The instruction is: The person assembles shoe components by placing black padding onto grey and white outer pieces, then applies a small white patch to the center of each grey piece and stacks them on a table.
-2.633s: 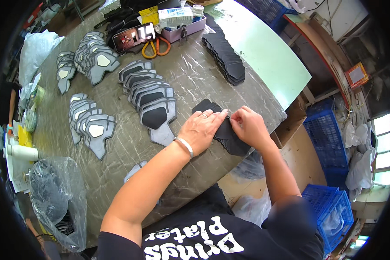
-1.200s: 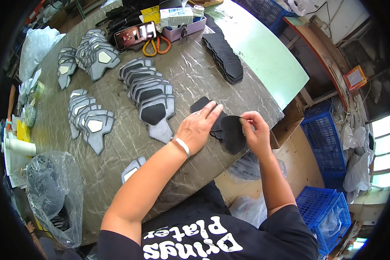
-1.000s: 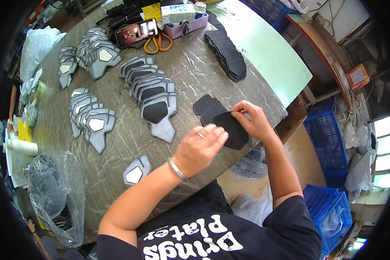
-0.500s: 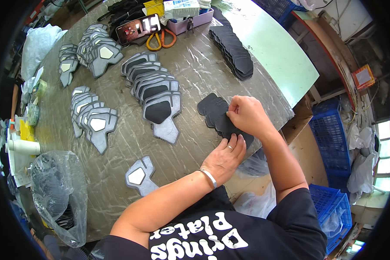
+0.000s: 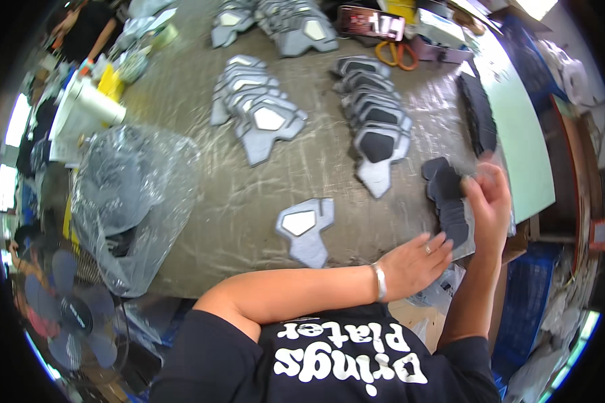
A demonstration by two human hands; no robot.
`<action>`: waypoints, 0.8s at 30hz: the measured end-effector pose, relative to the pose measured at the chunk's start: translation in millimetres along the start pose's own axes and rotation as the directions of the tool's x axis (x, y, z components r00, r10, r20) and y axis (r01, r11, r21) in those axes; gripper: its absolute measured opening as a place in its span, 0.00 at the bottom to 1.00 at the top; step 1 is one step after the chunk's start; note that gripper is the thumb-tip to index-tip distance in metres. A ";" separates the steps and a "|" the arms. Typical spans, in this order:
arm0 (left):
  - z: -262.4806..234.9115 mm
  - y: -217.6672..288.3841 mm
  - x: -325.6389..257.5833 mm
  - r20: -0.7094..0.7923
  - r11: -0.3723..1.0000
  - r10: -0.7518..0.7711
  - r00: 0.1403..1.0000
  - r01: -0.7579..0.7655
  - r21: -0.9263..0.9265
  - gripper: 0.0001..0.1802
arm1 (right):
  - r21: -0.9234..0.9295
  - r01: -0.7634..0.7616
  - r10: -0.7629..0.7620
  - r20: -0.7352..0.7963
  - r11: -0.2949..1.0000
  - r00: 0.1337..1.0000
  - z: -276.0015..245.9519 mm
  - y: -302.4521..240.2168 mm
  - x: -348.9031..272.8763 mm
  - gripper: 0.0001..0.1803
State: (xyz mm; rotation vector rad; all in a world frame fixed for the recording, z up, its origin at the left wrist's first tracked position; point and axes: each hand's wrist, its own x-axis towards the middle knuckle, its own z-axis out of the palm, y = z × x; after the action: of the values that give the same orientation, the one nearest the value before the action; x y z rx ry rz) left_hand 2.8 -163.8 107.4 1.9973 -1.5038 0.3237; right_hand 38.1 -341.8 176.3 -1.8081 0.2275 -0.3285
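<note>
Several thin black pads (image 5: 454,218) lie overlapped in a fanned row at the right of the table. My left hand (image 5: 417,264), with a ring and a bracelet on it, rests at the row's near end, its fingers stretched out by the lowest pads. Just right of the row, my right hand (image 5: 489,191) is raised with thumb and forefinger pinched together. Motion blurs its fingertips, and whatever they may hold cannot be made out. Left of the pads, grey shaped pieces with black centres (image 5: 376,144) overlap in a column.
Grey pieces with white centres (image 5: 269,119) form another stack, and a single one (image 5: 302,228) lies nearer me. A clear plastic bag (image 5: 138,201) sits at the table's left edge. Orange-handled scissors (image 5: 396,55), a phone (image 5: 370,23) and a long black stack (image 5: 477,111) are farther back.
The view has swung left, shifting the table's things rightward in the picture. My right hand has lifted from the pads to their right side; my left hand stays by their near end.
</note>
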 end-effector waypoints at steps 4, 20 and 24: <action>-58.7 -7.5 -72.9 -0.060 0.983 -0.150 0.987 0.142 -0.118 0.09 | 0.060 -0.158 0.140 0.237 0.986 0.961 49.0 12.9 -37.6 0.54; -113.5 -16.4 -181.5 -0.151 0.711 -0.682 0.716 0.697 0.091 0.21 | -0.135 -0.263 0.295 0.478 0.955 0.827 191.3 10.1 -56.0 0.45; -111.1 -18.6 -184.2 -0.160 0.714 -0.683 0.713 0.698 0.056 0.24 | -0.161 -0.256 0.302 0.475 0.953 0.826 194.4 12.9 -54.2 0.44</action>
State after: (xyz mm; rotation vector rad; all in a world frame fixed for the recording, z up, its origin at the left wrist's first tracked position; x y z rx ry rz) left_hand -21.7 50.0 90.6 2.4125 -0.5684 0.2070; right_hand 53.3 -150.6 112.2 -1.8525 0.1409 0.3652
